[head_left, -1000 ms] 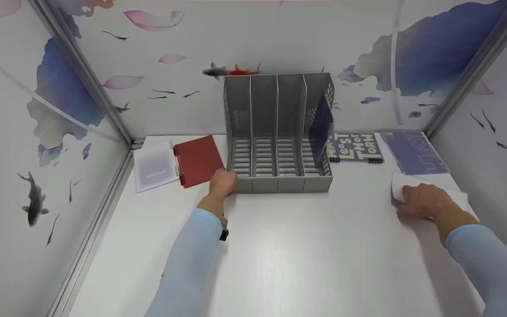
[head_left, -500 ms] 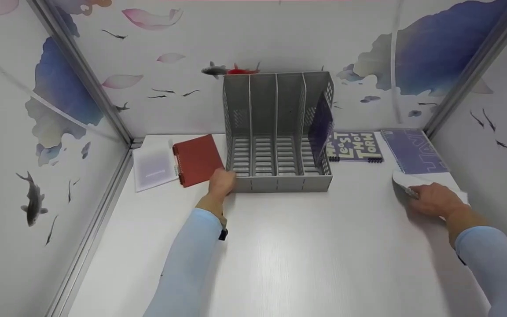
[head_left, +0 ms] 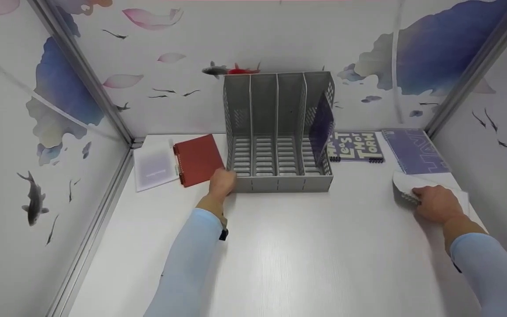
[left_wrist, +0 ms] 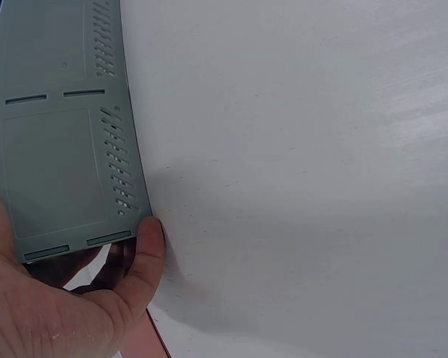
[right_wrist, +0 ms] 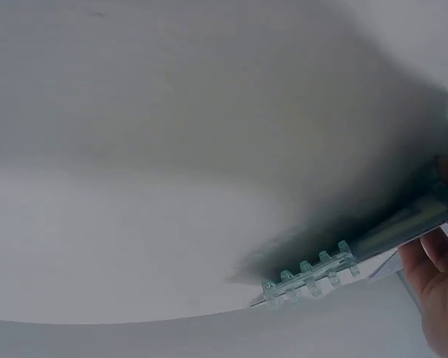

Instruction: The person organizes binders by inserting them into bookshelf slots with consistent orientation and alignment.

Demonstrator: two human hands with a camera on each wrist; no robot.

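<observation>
White notebook (head_left: 409, 180): at the right side of the table (head_left: 280, 246), tilted, with its left near edge raised and a clear coil along it.
Pale notebook (head_left: 154, 167): lying flat at the left end.
Red notebook (head_left: 199, 160): flat also, just beside the pale one, with its coil to the left.
Left hand (head_left: 222, 182): grasping the lower near left corner of the rack, thumb and fingers around it.
Gray rack (head_left: 280, 184): upright near the back wall (head_left: 183, 110), having four compartments.
Dark purple notebook (head_left: 321, 125): standing, a little leaning, in the rightmost compartment.
Lettered notebook (head_left: 359, 146): flat, right of the rack and partly hidden by it.
Light purple notebook (head_left: 416, 152): flat, behind the white notebook.
Right hand (head_left: 438, 204): pinching the white notebook between thumb and fingers.
</observation>
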